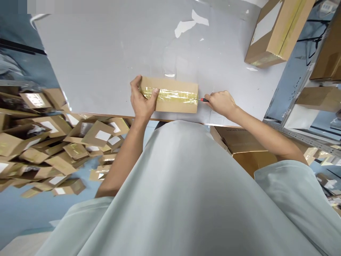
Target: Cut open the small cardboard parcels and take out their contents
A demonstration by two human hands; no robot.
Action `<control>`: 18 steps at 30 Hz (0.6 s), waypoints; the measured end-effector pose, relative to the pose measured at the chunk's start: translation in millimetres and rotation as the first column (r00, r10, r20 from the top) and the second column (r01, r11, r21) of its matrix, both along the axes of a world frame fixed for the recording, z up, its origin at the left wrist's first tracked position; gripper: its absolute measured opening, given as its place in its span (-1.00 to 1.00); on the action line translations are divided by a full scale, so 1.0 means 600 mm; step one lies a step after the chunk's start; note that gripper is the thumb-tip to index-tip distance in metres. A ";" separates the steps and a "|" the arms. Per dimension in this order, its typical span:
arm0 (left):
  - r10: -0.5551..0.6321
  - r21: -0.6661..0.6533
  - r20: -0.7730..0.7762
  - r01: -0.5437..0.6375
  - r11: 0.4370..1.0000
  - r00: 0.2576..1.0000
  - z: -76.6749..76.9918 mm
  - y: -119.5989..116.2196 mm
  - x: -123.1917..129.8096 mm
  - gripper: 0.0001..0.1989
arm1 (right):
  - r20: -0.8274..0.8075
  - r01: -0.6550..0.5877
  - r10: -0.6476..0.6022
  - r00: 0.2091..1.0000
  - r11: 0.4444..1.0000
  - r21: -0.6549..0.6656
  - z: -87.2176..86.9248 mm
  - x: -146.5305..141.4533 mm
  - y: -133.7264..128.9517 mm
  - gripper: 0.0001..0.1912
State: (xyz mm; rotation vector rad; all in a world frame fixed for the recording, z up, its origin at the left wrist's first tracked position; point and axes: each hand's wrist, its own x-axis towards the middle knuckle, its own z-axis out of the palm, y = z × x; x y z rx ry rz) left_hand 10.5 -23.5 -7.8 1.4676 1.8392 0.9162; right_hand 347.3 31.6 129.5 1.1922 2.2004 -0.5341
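Far left, we see a heap of cardboard boxes [99, 137], many with white labels, beside the worktop [106, 64]. Next, the left hand [143, 106]: fingers spread wide around the left end of a small box [176, 108], thumb lying over the top, so the box is held. The small box lies flat near the worktop's front edge, its long side running left to right, a strip of shiny yellowish tape [177, 95] along its top. We judge it light, since it sits within one hand's reach; its contents are hidden, so weight and fragility we cannot settle. Walls look stiff and straight, likely to dent if squeezed mid-span. Bare cardboard should grip well; the tape looks slicker. Best hold, we think: the left end and lower edges, thumb well back from the right end. There, the tip of a small tool [204, 100] meets the tape or stops just beside it; we cannot tell which. The right hand [221, 103] has its fingers curled tightly around the red-and-black handle. Farther right, a larger taped box [281, 42] stands on the worktop.
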 end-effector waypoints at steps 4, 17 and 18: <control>0.007 -0.026 0.059 -0.005 1.000 0.998 0.003 0.000 0.002 -0.17 | -0.109 0.011 -0.011 0.994 1.000 0.000 -0.040 0.040 -0.002 -0.53; 0.014 0.039 -0.034 -0.013 0.999 0.999 -0.033 -0.004 -0.107 -0.09 | -0.471 0.626 -0.644 0.603 0.748 -0.222 -0.233 -0.019 -0.077 -0.51; 0.012 0.025 -0.044 -0.011 1.000 0.999 -0.036 -0.004 -0.121 -0.08 | -0.523 0.698 -0.709 0.474 0.664 -0.268 -0.241 -0.032 -0.084 -0.43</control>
